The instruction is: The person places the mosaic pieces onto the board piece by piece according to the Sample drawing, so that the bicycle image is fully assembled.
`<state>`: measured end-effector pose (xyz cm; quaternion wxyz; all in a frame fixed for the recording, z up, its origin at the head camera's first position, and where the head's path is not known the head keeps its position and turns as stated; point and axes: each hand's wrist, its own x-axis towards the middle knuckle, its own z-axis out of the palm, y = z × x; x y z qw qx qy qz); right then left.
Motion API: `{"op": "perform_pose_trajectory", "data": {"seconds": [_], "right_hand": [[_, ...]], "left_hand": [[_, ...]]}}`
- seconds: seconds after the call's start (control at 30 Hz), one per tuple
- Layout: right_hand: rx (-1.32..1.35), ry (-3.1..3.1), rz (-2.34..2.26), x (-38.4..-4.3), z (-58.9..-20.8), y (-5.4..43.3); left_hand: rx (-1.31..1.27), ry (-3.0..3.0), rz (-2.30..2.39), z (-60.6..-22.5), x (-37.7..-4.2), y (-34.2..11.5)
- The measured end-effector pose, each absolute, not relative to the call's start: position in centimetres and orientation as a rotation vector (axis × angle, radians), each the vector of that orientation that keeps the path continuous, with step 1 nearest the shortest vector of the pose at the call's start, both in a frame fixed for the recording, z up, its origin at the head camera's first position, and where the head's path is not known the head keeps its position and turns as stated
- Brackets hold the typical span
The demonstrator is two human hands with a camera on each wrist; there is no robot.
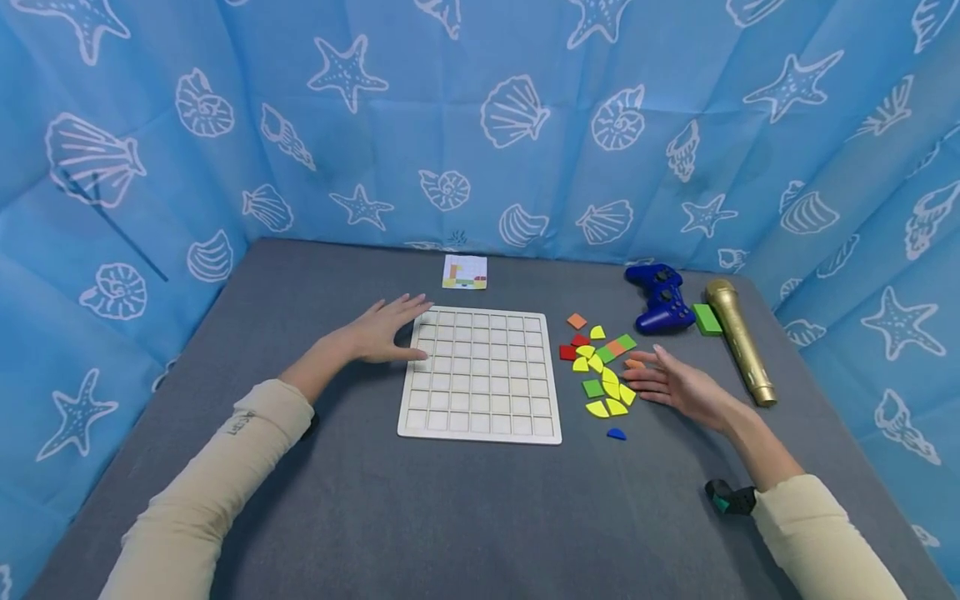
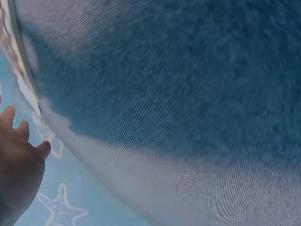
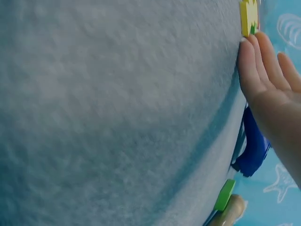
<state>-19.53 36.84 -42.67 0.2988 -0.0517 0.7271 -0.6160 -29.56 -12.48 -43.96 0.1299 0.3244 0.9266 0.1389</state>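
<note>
A square white grid board point(image 1: 480, 375) lies in the middle of the grey table. My left hand point(image 1: 386, 331) is at its upper left edge, fingers extended and thumb apart, with nothing held. To the board's right, small flat pieces lie in a loose cluster: several yellow quarter-round pieces point(image 1: 611, 389), red pieces point(image 1: 567, 352), green squares point(image 1: 592, 388), orange squares point(image 1: 576, 321) and a blue half-round piece point(image 1: 617, 434). Beside this cluster my right hand point(image 1: 682, 383) is held with loosely straight fingers, its fingertips right at an orange piece point(image 1: 634, 364).
A small pattern card point(image 1: 465, 272) lies behind the board. At the back right are a blue game controller point(image 1: 660, 297), a green block point(image 1: 707, 320) and a gold microphone point(image 1: 741, 342). A blue curtain point(image 1: 450, 125) with shell prints surrounds the table's back and sides.
</note>
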Motion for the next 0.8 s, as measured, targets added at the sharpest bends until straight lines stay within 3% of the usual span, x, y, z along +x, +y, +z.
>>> {"op": "perform_pose_trajectory", "data": {"seconds": [0.37,0.8], "right_hand": [[-0.152,2.349,-1.362,-18.6,-43.7,35.9],[-0.489,2.603,-1.199,-18.9,-44.9,35.5]], "left_hand": [[0.956,2.608,0.393,-45.0,-29.4,-12.0],[0.945,2.58,0.424,-45.4,-29.4,-12.2]]}}
